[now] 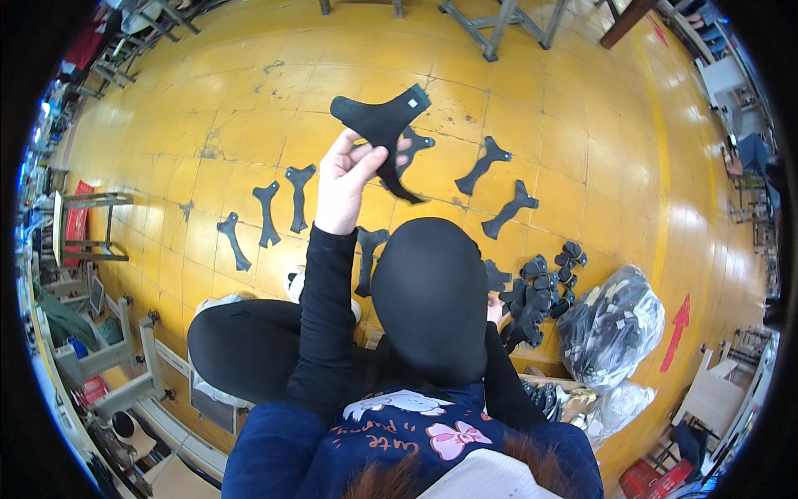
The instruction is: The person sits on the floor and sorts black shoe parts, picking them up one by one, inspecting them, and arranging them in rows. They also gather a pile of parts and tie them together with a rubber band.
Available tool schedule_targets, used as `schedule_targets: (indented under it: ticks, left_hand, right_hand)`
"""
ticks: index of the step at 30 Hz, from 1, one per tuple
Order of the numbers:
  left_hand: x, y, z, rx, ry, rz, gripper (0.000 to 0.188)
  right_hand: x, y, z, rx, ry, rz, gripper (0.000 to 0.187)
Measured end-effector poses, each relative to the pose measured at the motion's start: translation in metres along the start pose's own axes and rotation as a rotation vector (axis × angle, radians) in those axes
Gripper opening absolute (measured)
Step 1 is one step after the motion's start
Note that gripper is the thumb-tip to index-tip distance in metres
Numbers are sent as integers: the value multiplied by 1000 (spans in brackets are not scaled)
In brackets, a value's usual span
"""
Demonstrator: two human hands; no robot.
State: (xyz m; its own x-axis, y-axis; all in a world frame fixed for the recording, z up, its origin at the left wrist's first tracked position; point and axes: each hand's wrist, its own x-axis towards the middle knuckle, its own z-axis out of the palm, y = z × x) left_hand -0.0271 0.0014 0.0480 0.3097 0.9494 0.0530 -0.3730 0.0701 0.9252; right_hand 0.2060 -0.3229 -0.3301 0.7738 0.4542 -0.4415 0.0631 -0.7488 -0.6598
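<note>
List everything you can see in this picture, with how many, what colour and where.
Held cut piece: one, black, raised in the left hand above the floor.
Cut pieces laid out: about eight, black, spread singly in an arc across the floor.
Pile of cut pieces: one heap, black, on the floor to the right.
Plastic bags: two, clear, holding dark pieces, lower right.
Floor: yellow tiles, with a red arrow at right.
Metal frames: grey, top and left edges.
Left hand: pinching the held cut piece.
Right hand: mostly hidden, at the pile of cut pieces.
</note>
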Motion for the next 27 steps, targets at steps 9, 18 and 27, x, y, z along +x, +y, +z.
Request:
schedule_targets:
  ticks: [9,18,27]
  left_hand:
    - [-18,16,1,-5,-66,-18,44]
    - [-16,20,21,-33,-135,-61,44]
    - [-28,17,27,18,-114,-10,36]
  right_hand:
    - [-22,-130,-18,763,-224,45,34]
    - [-101,-364,-105,771,-236,-706,20]
    - [-134,-436,-113,357,-313,-884,13]
